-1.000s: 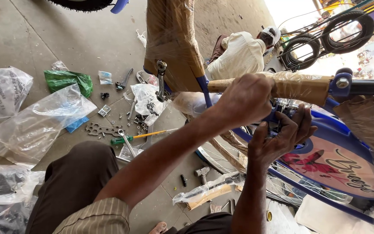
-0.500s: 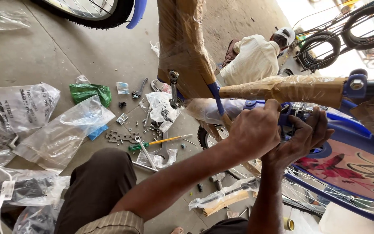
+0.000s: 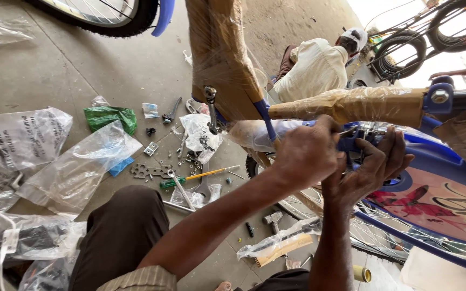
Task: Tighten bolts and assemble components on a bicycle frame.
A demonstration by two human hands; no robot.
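Hands (image 3: 308, 153) lower now, clasping blue frame (image 3: 438, 156).

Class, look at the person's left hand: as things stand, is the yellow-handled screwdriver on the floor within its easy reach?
Probably yes, but not at once. The left hand is busy at the blue bicycle frame beside the right hand. The yellow-handled screwdriver lies in the open beyond the knee, nothing covering it.

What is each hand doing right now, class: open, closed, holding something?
Left hand: closed around a part on the blue bicycle frame; the part itself is hidden.
Right hand: fingers curled against the same spot; grip cannot be told.
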